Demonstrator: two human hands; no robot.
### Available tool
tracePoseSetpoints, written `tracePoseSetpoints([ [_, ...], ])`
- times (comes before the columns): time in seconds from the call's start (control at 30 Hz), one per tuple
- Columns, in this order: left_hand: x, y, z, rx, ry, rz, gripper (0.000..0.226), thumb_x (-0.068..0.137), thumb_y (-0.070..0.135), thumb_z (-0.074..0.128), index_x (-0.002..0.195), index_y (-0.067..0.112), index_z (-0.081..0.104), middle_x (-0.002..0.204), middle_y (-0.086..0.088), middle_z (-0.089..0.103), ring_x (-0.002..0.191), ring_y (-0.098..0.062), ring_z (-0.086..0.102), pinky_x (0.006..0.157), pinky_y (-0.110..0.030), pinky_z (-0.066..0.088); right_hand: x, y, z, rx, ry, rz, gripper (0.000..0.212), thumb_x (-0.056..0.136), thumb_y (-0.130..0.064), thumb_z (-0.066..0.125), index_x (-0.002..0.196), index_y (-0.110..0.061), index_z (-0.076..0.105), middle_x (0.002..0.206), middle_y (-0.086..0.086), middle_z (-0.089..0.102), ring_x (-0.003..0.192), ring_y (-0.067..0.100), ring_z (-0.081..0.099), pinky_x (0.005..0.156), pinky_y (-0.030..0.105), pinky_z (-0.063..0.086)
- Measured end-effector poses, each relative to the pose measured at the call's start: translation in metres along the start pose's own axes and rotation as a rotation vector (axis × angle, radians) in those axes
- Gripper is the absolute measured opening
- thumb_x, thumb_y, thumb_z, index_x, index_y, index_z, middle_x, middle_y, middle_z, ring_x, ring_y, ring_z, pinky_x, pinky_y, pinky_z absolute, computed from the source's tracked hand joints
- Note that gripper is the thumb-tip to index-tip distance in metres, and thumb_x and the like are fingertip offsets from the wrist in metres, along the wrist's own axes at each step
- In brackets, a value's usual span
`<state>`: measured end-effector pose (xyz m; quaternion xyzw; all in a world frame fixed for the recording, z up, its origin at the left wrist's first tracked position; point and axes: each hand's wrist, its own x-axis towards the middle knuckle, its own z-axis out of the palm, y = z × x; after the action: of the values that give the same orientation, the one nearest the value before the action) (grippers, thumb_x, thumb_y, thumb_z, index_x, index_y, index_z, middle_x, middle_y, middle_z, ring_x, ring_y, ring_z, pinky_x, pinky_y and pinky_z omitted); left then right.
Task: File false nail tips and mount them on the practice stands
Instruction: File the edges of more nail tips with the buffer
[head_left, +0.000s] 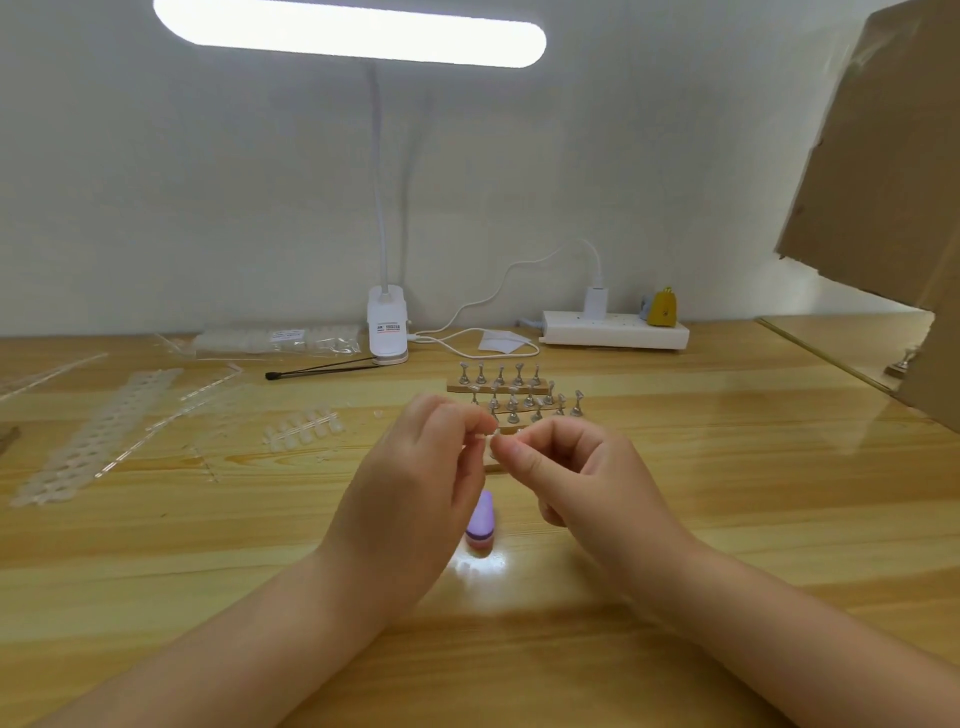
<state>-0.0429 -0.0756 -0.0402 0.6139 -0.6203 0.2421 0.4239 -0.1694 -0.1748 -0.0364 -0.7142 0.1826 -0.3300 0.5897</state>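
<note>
My left hand (426, 467) and my right hand (576, 467) meet above the wooden table (727, 493), fingertips together, pinching a small clear nail tip (491, 439) between them. Just behind the hands stand several silver practice stands (519, 397) on wooden strips, partly hidden by my fingers. A purple and pink filing block (479, 522) lies on the table below the hands. A strip of clear nail tips (304, 428) lies to the left.
Long empty nail-tip strips (98, 431) and a bag of tips (275, 340) lie far left. A clip lamp (387, 330), thin black tool (322, 370), power strip (615, 328) and cable sit at the back. A cardboard box (893, 166) looms at the right.
</note>
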Motion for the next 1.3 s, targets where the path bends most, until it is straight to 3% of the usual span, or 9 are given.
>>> tracePoseSetpoints([
  [0.2,0.002,-0.008,-0.003,0.216,-0.106,0.126,0.028,0.071,-0.015,0.072,0.095,-0.001,0.068,0.087,-0.013,0.064,0.069,-0.026,0.061,0.057,-0.035,0.053,0.003,0.002,-0.003,-0.094,0.017,-0.031,0.011,0.086,-0.021,0.070,0.080,-0.012,0.070,0.052,-0.016,0.055,0.047,-0.002,0.047,0.049,0.009,0.036],
  [0.33,0.007,-0.029,-0.005,0.305,-0.212,-0.132,0.031,0.071,-0.017,0.068,0.094,0.004,0.068,0.087,-0.011,0.063,0.068,-0.031,0.059,0.057,-0.034,0.048,0.008,0.004,-0.013,-0.262,0.073,-0.050,0.015,0.086,-0.024,0.070,0.074,-0.016,0.067,0.053,-0.014,0.053,0.049,-0.003,0.044,0.051,0.012,0.038],
  [0.43,0.003,-0.048,-0.006,0.219,-0.274,-0.388,0.021,0.091,0.004,0.056,0.106,0.013,0.068,0.102,-0.003,0.066,0.089,-0.024,0.061,0.074,-0.030,0.044,0.013,0.006,-0.020,-0.269,0.054,0.022,0.016,0.086,-0.027,0.070,0.076,-0.015,0.067,0.049,-0.016,0.053,0.047,-0.003,0.045,0.050,0.011,0.038],
  [0.57,-0.001,-0.055,-0.003,0.371,-0.402,-0.487,0.026,0.096,0.027,0.051,0.120,0.023,0.060,0.120,0.003,0.060,0.111,-0.020,0.051,0.092,-0.030,0.040,0.014,0.011,-0.021,-0.209,0.046,0.073,0.013,0.082,-0.031,0.074,0.076,-0.019,0.072,0.051,-0.015,0.056,0.047,0.000,0.050,0.047,0.013,0.040],
  [0.77,0.003,-0.013,0.002,0.362,-0.430,-0.404,0.051,0.076,0.073,0.032,0.094,0.033,0.057,0.084,0.016,0.054,0.082,-0.009,0.050,0.061,-0.027,0.035,0.015,0.017,-0.019,-0.034,0.027,0.118,0.012,0.072,-0.030,0.081,0.074,-0.020,0.076,0.053,-0.011,0.055,0.046,0.005,0.047,0.043,0.017,0.037],
  [0.9,-0.005,-0.002,0.006,0.274,-0.503,-0.360,0.026,0.087,0.054,0.048,0.090,0.029,0.058,0.089,0.015,0.055,0.086,-0.008,0.052,0.070,-0.026,0.046,0.017,0.017,-0.020,0.055,0.021,0.175,0.026,0.060,-0.037,0.082,0.073,-0.016,0.075,0.055,-0.004,0.055,0.048,0.007,0.047,0.040,0.019,0.036],
  [1.03,-0.003,-0.011,0.005,0.119,-0.247,-0.317,0.005,0.092,0.030,0.056,0.096,0.027,0.057,0.090,0.013,0.053,0.081,-0.005,0.051,0.067,-0.015,0.038,0.019,0.016,-0.021,0.281,0.018,0.273,0.021,0.064,-0.026,0.078,0.077,-0.010,0.076,0.061,-0.002,0.058,0.047,0.006,0.045,0.036,0.016,0.033],
  [1.17,-0.002,-0.008,0.007,-0.074,-0.053,-0.185,0.022,0.092,0.016,0.062,0.114,0.017,0.060,0.094,0.013,0.053,0.082,0.001,0.051,0.073,-0.004,0.038,0.019,0.017,-0.017,0.376,-0.035,0.330,0.016,0.073,-0.021,0.071,0.079,-0.008,0.076,0.062,-0.001,0.057,0.047,0.006,0.045,0.034,0.015,0.032],
  [1.3,-0.006,-0.009,0.012,-0.138,-0.098,-0.044,0.025,0.091,0.019,0.056,0.115,0.014,0.060,0.103,0.002,0.057,0.086,-0.006,0.053,0.078,-0.014,0.045,0.018,0.017,-0.012,0.464,-0.107,0.365,0.010,0.076,-0.017,0.066,0.077,-0.008,0.068,0.063,0.001,0.052,0.046,0.006,0.044,0.032,0.014,0.029],
])
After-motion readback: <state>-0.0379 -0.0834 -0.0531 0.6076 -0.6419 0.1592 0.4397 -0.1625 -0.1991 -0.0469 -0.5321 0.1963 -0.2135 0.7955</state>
